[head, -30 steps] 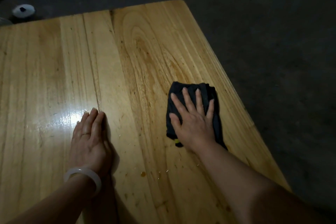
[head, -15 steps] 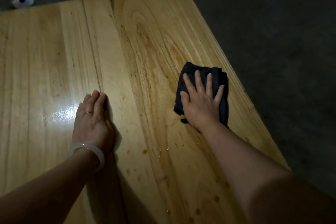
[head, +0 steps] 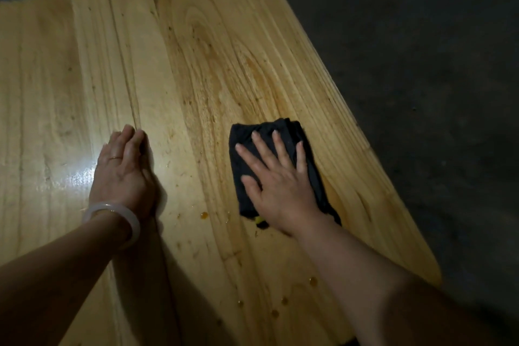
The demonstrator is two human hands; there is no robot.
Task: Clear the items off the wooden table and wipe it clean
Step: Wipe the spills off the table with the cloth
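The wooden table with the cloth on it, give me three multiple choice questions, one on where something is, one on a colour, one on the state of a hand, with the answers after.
1. Where does the dark cloth lie on the wooden table?
A. at the far left corner
B. near the right edge, under the right hand
C. on the floor beside it

2. What colour is the bangle on the left wrist?
A. pale white
B. bright red
C. black

3. How is the right hand placed?
A. clenched in a fist above the table
B. pinching a corner of the cloth
C. flat, fingers spread, pressing on the cloth

Answers: 1 B, the cloth sits beneath the right hand toward the table's right edge. 2 A, the ring on the wrist looks milky white. 3 C, the straight, spread fingers lie on top of the cloth.
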